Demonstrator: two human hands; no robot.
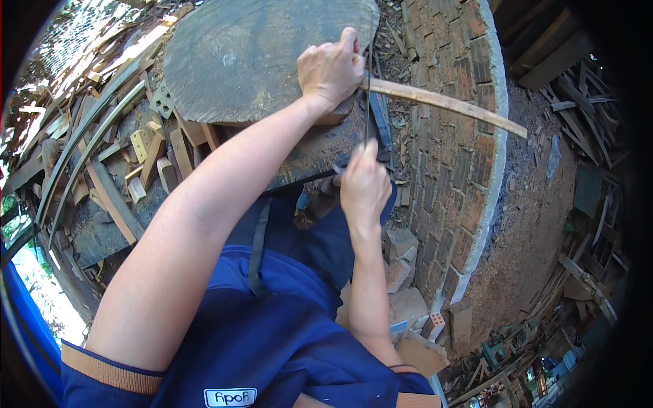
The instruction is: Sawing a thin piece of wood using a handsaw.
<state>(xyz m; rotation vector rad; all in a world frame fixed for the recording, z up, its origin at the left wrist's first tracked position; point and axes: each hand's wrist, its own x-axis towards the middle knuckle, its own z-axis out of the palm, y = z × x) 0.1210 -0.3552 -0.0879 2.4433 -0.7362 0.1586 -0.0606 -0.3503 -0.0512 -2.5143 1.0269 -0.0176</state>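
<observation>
Grey stump [231,58] (rough, rounded); thin blade [368,115] across curved slat [442,100].

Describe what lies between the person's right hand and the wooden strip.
In the head view, a thin, dark, blade-like tool spans that stretch, running from the right hand up to the wooden strip.
</observation>
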